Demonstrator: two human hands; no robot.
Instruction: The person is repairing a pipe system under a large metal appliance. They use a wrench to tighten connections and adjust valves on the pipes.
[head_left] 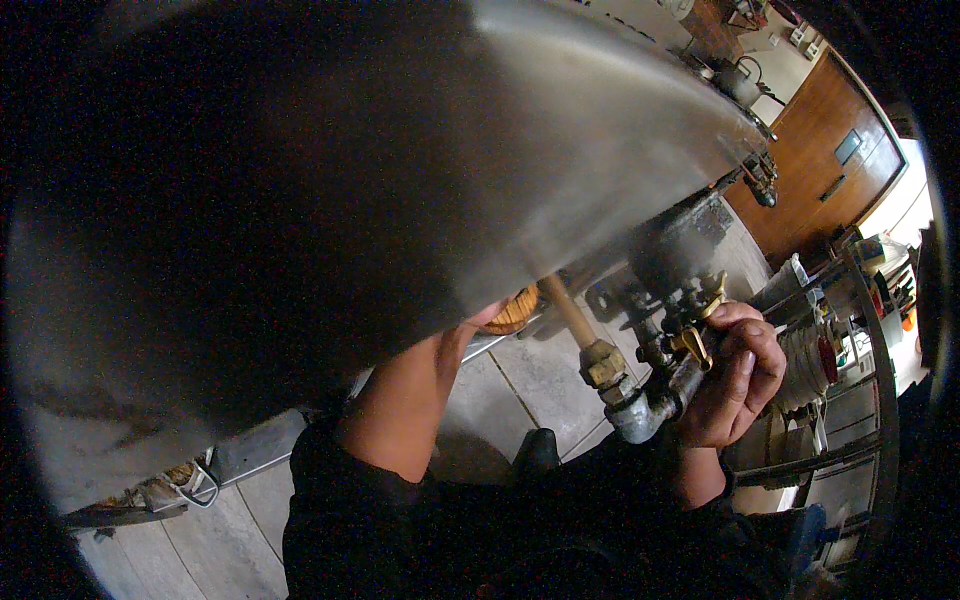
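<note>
My right hand (745, 375) is closed, its thumb and forefinger pinching a brass valve handle (715, 298) on a dark pipe. Just below that handle sits a second brass valve handle (692, 346). A grey pipe elbow (632, 415) joins a brass fitting (603, 364) and a tan pipe (568, 312) that runs up under a large metal panel (560, 130). Reaching under the panel's edge, my left hand (487, 317) is mostly hidden, fingers included. Beside it shows an orange-brown ribbed, rounded thing (515, 312); whether I hold it is unclear.
The panel fills the upper left, close to me. To the right stands a rack (880, 400) with stacked plates (805, 365). Farther back are a wooden door (825, 150) and a kettle (740, 82). Pale floor tiles (485, 395) lie below.
</note>
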